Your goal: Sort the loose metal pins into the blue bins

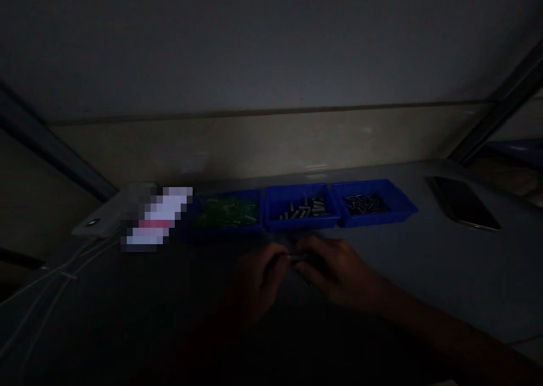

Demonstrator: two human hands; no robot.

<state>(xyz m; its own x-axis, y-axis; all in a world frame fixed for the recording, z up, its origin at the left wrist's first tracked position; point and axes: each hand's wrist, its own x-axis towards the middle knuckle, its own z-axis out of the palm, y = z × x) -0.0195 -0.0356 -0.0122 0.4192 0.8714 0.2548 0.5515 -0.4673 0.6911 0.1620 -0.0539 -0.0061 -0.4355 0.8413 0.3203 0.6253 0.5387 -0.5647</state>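
Note:
In dim light, my left hand (pixel 262 278) and my right hand (pixel 339 270) meet just in front of the blue bins. Thumbs and fingertips are pinched together around a small, thin greyish piece (pixel 298 256) that spans the gap between them. Its exact kind is too dark to make out. Nearest to the hands is the middle blue bin (pixel 303 224), holding short silvery cylinders (pixel 303 211). On its right, another blue bin (pixel 373 219) contains thin dark metal pins (pixel 365 203). Green translucent pieces (pixel 229 209) fill the left blue bin (pixel 224 231).
A phone-like dark slab (pixel 464 202) lies on the grey table (pixel 432 273) at the right. To the left are a pale box (pixel 102 219) with white cables (pixel 63 278) and a blurred bright screen (pixel 156 219). A wall and metal posts (pixel 55 143) bound the table's back.

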